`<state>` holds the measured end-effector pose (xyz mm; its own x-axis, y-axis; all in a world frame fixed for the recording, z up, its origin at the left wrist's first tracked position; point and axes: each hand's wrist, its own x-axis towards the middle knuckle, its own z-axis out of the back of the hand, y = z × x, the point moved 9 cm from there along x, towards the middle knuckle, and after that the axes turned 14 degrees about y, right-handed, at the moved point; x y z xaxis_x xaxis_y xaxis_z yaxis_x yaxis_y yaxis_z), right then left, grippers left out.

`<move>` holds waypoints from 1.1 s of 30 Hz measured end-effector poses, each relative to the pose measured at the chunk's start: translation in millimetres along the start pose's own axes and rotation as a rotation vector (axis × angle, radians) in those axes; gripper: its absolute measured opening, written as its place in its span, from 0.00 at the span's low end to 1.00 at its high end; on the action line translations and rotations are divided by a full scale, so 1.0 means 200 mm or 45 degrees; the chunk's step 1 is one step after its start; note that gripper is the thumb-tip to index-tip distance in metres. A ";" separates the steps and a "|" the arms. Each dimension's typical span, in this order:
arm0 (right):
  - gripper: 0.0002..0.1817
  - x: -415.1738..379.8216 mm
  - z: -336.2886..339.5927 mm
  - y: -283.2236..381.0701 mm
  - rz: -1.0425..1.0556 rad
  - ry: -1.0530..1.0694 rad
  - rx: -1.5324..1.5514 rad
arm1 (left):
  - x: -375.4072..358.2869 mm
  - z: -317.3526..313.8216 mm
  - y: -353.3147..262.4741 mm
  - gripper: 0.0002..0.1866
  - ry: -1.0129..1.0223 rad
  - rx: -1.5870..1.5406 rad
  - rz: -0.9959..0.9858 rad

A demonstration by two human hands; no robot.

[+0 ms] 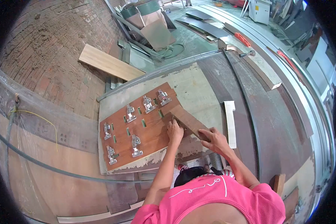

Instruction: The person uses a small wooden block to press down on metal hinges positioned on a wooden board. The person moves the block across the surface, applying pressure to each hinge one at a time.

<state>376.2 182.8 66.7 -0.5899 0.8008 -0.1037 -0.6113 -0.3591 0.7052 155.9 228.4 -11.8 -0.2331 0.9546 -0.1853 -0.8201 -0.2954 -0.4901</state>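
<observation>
From my head camera: my left hand (174, 131) and right hand (214, 139) both grip a small wooden block (188, 121), fingers closed on it, at the right edge of the brown panel (138, 127). Metal hinges (136, 145) lie on that panel, left of my hands.

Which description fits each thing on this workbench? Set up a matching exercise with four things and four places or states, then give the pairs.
Things:
1. left hand
2. right hand
3. metal hinges
4. pale strip

Descriptions:
A. lies on the bench right of the hands
B. screwed in rows on the red-brown panel
C. grips the near end of the small wooden board
D. presses where the small board meets the panel

Pairs: 1-D, 2-C, 3-B, 4-A
</observation>
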 end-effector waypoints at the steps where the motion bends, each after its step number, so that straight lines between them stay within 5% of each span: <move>1: 0.29 0.00 0.00 -0.01 -0.002 0.000 -0.001 | 0.00 0.00 -0.01 0.27 0.002 -0.002 -0.001; 33: 0.29 0.01 -0.07 -0.01 0.007 0.027 0.044 | -0.04 0.02 -0.03 0.22 -0.164 0.082 -0.050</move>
<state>368.5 178.2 55.0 -0.6047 0.7882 -0.1143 -0.5897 -0.3466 0.7295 160.3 222.2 -3.5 -0.2614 0.9637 -0.0543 -0.8609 -0.2583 -0.4383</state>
